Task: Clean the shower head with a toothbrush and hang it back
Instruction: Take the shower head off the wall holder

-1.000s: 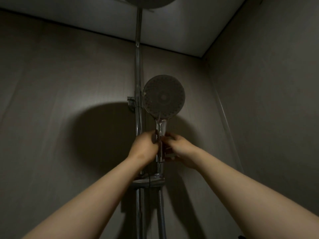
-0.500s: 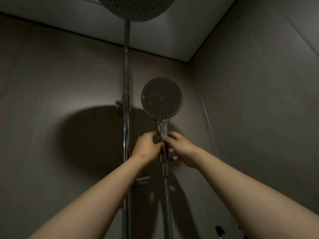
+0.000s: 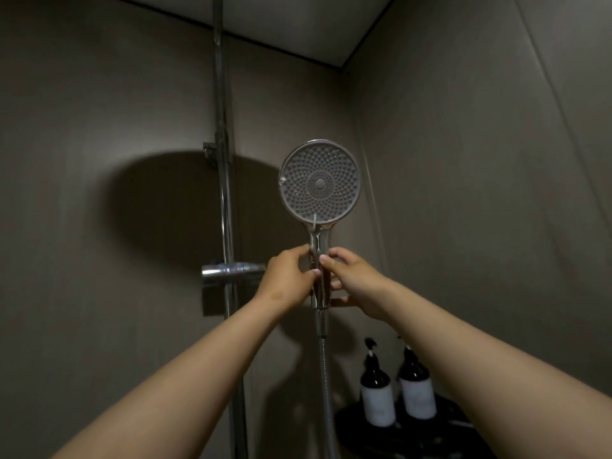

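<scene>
Round grey-faced chrome hand shower head (image 3: 319, 183): off chrome bracket (image 3: 231, 272), upright, just right of chrome riser rail (image 3: 225, 200), nozzle face toward camera. Left hand (image 3: 288, 279), right hand (image 3: 357, 283): fingers of both curled round its handle. Toothbrush: not identifiable. Status, judged: unhooking done; scrubbing and rehanging outstanding.

One wide-angle view, worn on the person's head, faces a shower corner and tilts upward: the ceiling (image 3: 298, 24) shows above the riser pipe (image 3: 225, 193). The pipe stands left of centre and close. With arms outstretched, the left hand (image 3: 291, 276) and right hand (image 3: 356, 281) meet on the shower head (image 3: 319, 183) just right of it. Low and right of the pipe, the dim frame perhaps shows a shelf (image 3: 414, 435) under two bottles (image 3: 377, 399).
</scene>
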